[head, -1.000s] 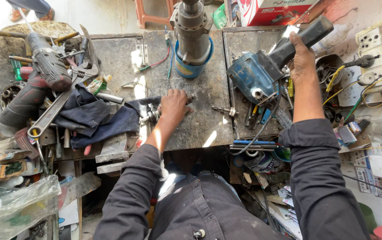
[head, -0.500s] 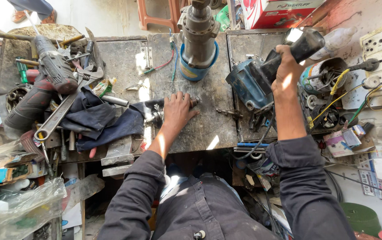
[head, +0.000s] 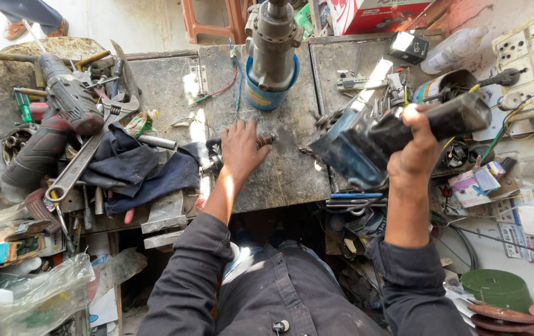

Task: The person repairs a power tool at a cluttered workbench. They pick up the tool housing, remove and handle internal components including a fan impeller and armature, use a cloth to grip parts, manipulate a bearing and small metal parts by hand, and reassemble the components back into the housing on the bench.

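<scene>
My right hand (head: pixel 417 149) grips the black handle of a blue power tool body (head: pixel 354 144) and holds it lifted above the right side of the metal workbench (head: pixel 292 174). My left hand (head: pixel 242 148) rests palm down on the bench, fingers over a small dark metal part (head: pixel 265 139) with a threaded end. Beside that hand lies a dark blue cloth (head: pixel 148 171).
A grey metal housing stands in a blue cup (head: pixel 271 93) at the bench's back. Left of the cloth lie a large wrench (head: pixel 80 163), a red-black drill (head: pixel 61 118) and loose tools. A socket board (head: pixel 531 50) with cables is at right. Grinding discs (head: pixel 503 289) lie lower right.
My right hand has lifted the blue power tool up and toward me, off the bench. My left hand has stayed on the small part.
</scene>
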Demonstrator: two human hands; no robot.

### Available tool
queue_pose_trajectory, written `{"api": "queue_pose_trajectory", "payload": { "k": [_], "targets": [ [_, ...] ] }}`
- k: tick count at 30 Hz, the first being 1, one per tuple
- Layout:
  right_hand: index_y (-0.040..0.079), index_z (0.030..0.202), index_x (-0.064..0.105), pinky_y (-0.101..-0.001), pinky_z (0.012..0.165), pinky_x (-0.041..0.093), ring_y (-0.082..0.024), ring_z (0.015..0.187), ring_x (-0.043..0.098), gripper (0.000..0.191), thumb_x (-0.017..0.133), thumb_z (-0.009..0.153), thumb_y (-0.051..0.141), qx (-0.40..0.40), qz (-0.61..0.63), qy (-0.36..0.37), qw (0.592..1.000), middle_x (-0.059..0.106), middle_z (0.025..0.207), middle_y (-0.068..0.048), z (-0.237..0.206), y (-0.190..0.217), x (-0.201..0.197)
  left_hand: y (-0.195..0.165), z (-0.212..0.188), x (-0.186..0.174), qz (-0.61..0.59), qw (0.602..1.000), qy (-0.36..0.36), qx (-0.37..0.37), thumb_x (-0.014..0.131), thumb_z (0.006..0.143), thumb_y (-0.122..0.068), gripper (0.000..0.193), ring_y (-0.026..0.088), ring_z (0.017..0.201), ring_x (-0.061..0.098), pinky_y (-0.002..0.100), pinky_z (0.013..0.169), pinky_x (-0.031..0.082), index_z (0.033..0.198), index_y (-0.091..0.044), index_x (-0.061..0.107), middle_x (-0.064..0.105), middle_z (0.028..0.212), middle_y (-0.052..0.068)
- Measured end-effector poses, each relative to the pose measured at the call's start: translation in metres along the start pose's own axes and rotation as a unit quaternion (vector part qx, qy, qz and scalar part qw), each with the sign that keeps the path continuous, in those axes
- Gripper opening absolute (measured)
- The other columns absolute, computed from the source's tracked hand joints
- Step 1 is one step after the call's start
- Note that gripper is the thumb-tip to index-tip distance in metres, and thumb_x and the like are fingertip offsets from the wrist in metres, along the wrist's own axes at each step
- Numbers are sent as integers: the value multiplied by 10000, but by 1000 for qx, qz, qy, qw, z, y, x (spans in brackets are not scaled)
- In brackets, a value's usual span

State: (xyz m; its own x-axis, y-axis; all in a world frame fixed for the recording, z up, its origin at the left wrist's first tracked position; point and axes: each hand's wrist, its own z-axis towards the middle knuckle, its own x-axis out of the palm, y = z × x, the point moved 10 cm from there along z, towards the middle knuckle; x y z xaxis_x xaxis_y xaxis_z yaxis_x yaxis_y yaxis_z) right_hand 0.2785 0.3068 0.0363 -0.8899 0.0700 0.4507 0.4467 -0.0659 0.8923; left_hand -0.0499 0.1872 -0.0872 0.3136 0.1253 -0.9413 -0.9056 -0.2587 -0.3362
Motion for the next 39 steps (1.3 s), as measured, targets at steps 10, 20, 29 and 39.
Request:
{"api": "queue_pose_trajectory", "payload": {
  "k": [10, 20, 29, 39],
  "targets": [
    [77, 1059, 602, -444, 914, 587, -243, 907, 640, 241, 651, 828, 27, 57, 52, 40, 996, 580, 978, -61, -45, -4, 2, -32, 49, -105, -255, 885, -337, 195, 932, 733, -502, 1147, 458, 1453, 329, 592, 1198, 284, 1556, -25, 291, 353, 1540, 288],
    [106, 1017, 581, -461, 968, 566, -233, 977, 621, 205, 650, 830, 64, 1, 43, -27, 999, 554, 985, -19, -6, 31, -57, -133, 196, -30, -72, 978, -104, 166, 978, 474, -567, 1145, 432, 1183, 550, 592, 948, 452, 1467, -352, 449, 542, 1275, 192],
    [99, 1021, 588, -453, 959, 569, -223, 936, 611, 187, 638, 842, 74, -37, -6, -52, 998, 558, 978, -23, 25, 72, -117, -59, 167, -38, -312, 916, -204, 148, 1002, 699, -381, 910, 356, 1173, 633, 502, 961, 543, 1368, -163, 424, 606, 1288, 144],
    [88, 954, 610, -389, 890, 570, -235, 849, 637, 166, 660, 796, 74, 0, 34, -75, 997, 600, 887, -44, 55, 16, -85, -9, 131, -32, -252, 952, -166, 54, 1026, 601, -436, 918, 422, 1117, 582, 535, 914, 469, 1215, -99, 432, 596, 1151, 203]
  ]
}}
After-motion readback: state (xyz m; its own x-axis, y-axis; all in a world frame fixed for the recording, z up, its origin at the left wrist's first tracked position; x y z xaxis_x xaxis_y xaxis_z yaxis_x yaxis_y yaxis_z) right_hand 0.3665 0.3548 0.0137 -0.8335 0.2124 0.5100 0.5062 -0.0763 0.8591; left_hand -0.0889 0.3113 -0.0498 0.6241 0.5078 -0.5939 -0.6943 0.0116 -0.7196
